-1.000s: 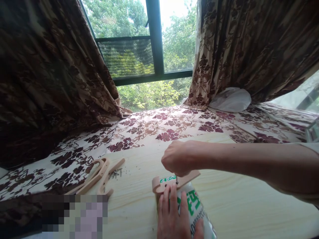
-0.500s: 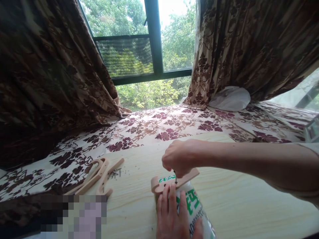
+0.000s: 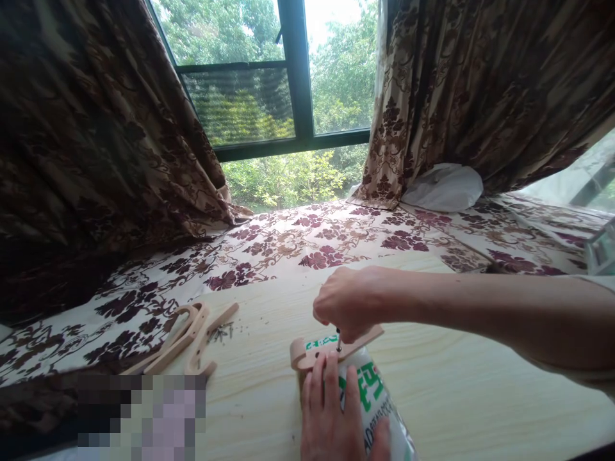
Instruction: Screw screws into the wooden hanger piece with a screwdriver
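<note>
A flat wooden piece (image 3: 302,355) with a rounded, curled end lies across a white plastic package (image 3: 379,403) printed in green and black. My right hand (image 3: 346,301) is closed in a fist above the wood, gripping a screwdriver (image 3: 339,340) whose thin metal shaft points down at a hole in the piece. The handle is hidden inside the fist. My left hand (image 3: 334,410) lies on the package with fingers stretched out and spread, its fingertips touching the wood's near edge.
More curved wooden pieces (image 3: 192,339) lie at the left of the pale board (image 3: 461,384), beside several loose screws (image 3: 221,333). Flowered cloth (image 3: 288,240) covers the surface behind, with a white plastic bag (image 3: 444,187) by the curtain (image 3: 389,147). A blurred-out patch (image 3: 163,416) sits lower left.
The view has tilted very slightly. Both hands, the screwdriver and the wooden piece stay in almost the same place.
</note>
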Demonstrator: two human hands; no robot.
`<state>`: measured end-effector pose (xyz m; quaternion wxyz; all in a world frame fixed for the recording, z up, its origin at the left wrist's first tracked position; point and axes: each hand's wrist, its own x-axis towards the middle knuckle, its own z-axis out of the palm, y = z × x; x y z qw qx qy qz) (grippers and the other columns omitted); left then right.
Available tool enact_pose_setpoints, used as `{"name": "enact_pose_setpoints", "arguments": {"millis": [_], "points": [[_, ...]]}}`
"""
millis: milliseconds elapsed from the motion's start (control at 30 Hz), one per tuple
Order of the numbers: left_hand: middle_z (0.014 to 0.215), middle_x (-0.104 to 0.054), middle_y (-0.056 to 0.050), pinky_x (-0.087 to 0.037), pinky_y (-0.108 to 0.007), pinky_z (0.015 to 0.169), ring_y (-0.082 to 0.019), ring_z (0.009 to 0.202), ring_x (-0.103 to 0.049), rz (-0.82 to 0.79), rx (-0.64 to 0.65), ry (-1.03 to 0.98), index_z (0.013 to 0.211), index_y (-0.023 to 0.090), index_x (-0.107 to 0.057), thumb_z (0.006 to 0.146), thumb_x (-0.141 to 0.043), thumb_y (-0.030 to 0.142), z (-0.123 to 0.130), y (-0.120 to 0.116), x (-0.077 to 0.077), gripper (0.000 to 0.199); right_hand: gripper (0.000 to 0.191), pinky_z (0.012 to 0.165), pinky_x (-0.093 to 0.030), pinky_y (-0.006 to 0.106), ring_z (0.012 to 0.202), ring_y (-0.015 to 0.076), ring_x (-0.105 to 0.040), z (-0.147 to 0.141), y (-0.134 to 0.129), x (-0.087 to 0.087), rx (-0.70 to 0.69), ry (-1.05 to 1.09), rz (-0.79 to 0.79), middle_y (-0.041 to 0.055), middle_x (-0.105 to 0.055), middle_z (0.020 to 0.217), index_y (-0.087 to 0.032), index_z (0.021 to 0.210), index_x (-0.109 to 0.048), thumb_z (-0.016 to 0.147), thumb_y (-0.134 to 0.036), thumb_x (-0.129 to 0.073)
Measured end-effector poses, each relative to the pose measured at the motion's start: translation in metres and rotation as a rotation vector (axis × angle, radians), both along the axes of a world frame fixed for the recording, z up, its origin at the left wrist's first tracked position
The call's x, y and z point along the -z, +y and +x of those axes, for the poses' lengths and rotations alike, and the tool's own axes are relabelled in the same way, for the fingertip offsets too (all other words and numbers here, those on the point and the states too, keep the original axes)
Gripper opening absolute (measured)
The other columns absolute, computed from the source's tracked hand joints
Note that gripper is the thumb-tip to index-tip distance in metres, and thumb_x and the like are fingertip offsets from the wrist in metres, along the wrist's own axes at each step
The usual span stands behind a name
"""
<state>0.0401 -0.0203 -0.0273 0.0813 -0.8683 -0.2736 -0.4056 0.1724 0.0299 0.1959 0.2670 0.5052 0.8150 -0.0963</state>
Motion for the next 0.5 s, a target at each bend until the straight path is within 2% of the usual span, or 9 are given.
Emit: {"name": "enact_pose_setpoints", "arguments": {"millis": [67, 167, 333, 400, 500], "points": [[0.133, -0.048, -0.015, -0.041, -0.050, 0.095, -0.034, 0.124, -0.042, -0.009, -0.009, -0.001, 0.114, 0.019, -0.057, 0.082, -0.046, 0.055, 0.000, -0.001, -0.001, 0.049, 0.031, 0.053, -0.039, 0.029, 0.070, 0.0174, -0.058, -0.001, -0.003, -0.004, -0.010, 0.002, 0.009, 0.0092, -0.069, 0.089, -0.013, 0.102, -0.070, 0.072, -0.016, -0.064], [0.133, -0.047, -0.015, -0.040, -0.050, 0.095, -0.034, 0.125, -0.042, -0.020, -0.014, 0.005, 0.114, 0.019, -0.057, 0.083, -0.044, 0.055, 0.000, -0.002, -0.003, 0.049, 0.023, 0.053, -0.037, 0.028, 0.067, 0.0152, -0.056, 0.001, -0.004, -0.001, -0.039, 0.028, 0.027, 0.0085, -0.069, 0.084, -0.012, 0.094, -0.072, 0.075, -0.011, -0.059], [0.134, -0.047, -0.015, -0.040, -0.050, 0.095, -0.034, 0.125, -0.041, -0.031, -0.014, 0.004, 0.114, 0.020, -0.057, 0.084, -0.044, 0.054, 0.001, -0.003, -0.003, 0.048, 0.021, 0.052, -0.036, 0.028, 0.064, 0.0148, -0.054, 0.004, -0.002, 0.008, -0.044, 0.048, 0.061, 0.0087, -0.067, 0.077, -0.011, 0.091, -0.072, 0.079, -0.021, -0.059], [0.134, -0.047, -0.015, -0.040, -0.050, 0.095, -0.034, 0.125, -0.041, -0.035, -0.024, 0.003, 0.115, 0.020, -0.057, 0.084, -0.043, 0.054, 0.001, -0.003, -0.004, 0.048, 0.022, 0.051, -0.037, 0.028, 0.064, 0.0155, -0.054, 0.003, -0.003, 0.005, -0.034, 0.037, 0.056, 0.0084, -0.067, 0.078, -0.012, 0.093, -0.072, 0.077, -0.023, -0.061], [0.134, -0.047, -0.015, -0.041, -0.050, 0.095, -0.034, 0.125, -0.041, -0.038, -0.020, 0.014, 0.115, 0.020, -0.057, 0.084, -0.044, 0.055, 0.000, -0.004, -0.004, 0.048, 0.023, 0.051, -0.037, 0.028, 0.064, 0.0150, -0.055, 0.000, -0.007, -0.005, -0.028, 0.021, 0.042, 0.0078, -0.068, 0.081, -0.012, 0.094, -0.072, 0.073, -0.014, -0.062]]}}
